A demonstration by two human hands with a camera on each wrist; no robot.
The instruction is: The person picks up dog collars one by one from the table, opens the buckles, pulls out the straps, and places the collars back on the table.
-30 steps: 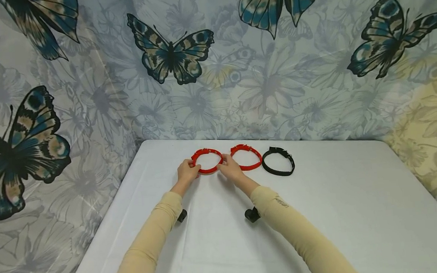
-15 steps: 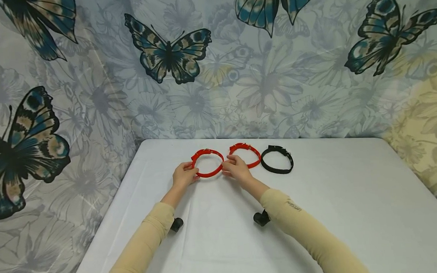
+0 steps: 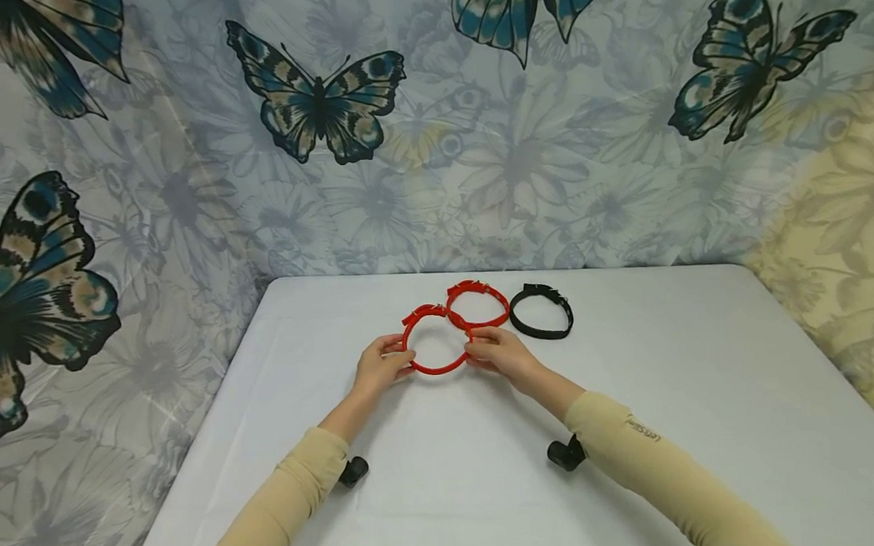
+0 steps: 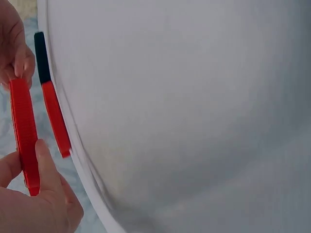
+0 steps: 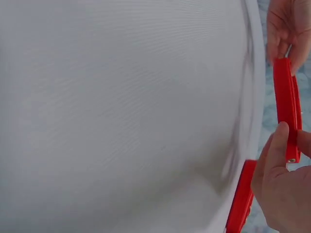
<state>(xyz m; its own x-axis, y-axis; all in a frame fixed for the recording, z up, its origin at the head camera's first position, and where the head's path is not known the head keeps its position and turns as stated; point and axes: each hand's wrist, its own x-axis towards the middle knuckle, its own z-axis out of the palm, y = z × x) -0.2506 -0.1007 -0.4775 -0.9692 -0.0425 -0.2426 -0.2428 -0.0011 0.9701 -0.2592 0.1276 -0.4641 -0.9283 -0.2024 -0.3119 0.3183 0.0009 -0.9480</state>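
Note:
A red buckled collar (image 3: 437,371), closed into a ring, is held between both hands. My left hand (image 3: 384,366) pinches its left side between thumb and fingers, while my right hand (image 3: 505,355) pinches the right side. In the left wrist view this collar (image 4: 24,128) hangs apart from the tabletop, seen edge-on. Just behind it on the table lies a second red collar (image 3: 477,285), partly overlapped by the held one in the head view. A black collar (image 3: 542,333) lies to the right of that, also buckled into a ring.
A white-covered table (image 3: 685,391) spreads beneath the hands. Behind and to the left hangs a floral cloth backdrop (image 3: 521,176) with printed butterflies, meeting the table's back edge. A black wrist camera (image 3: 566,455) sits under the right forearm, another (image 3: 354,472) under the left.
Both hands have lifted the nearer red collar and brought it toward me and slightly right. The other red collar and the black one stay on the table. The head view has turned slightly.

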